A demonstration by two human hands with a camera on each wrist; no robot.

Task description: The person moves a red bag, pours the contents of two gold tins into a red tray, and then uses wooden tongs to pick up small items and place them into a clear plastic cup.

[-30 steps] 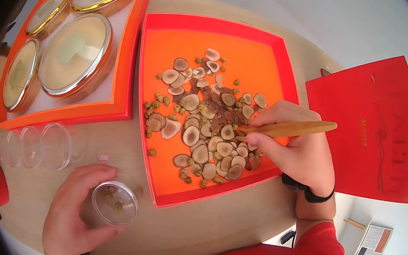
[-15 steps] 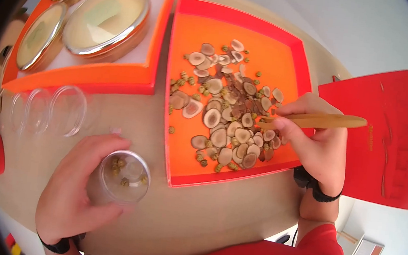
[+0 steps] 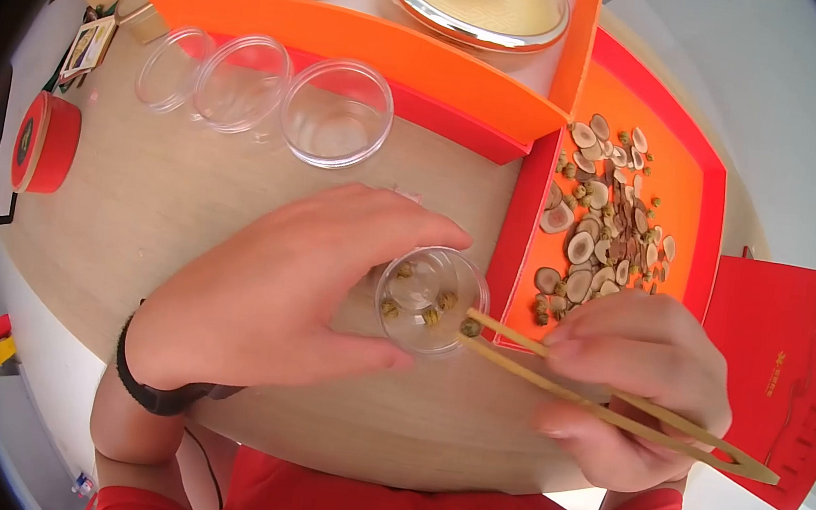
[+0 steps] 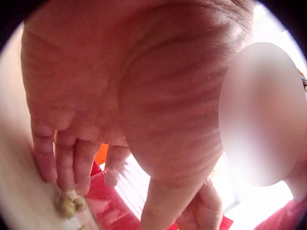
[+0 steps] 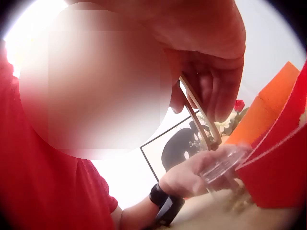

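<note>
In the head view my left hand (image 3: 274, 285) curves its fingers and thumb round a small clear round cup (image 3: 407, 332) with several dried buds (image 3: 447, 302) in it. My right hand (image 3: 650, 383) holds wooden tweezers (image 3: 528, 368), their tips pinching one small dark bud (image 3: 470, 329) at the cup's right rim. The left wrist view has the left palm (image 4: 124, 81) large, with buds (image 4: 69, 205) below its fingertips. From the right wrist, the tweezers (image 5: 201, 110) point down toward the tilted cup (image 5: 224, 165) in the left hand (image 5: 184, 176).
An orange-red tray (image 3: 521, 238) of dried slices and buds lies right of the cup. Behind stands an orange box (image 3: 372, 44) of round tins. Clear containers (image 3: 331, 158) line its front; a red tin (image 3: 48, 144) is far left, a red bag (image 3: 768, 367) far right.
The view has swung left. My right hand has moved from over the tray to beside the cup, the tweezers now carrying a bud. The left hand still holds the cup.
</note>
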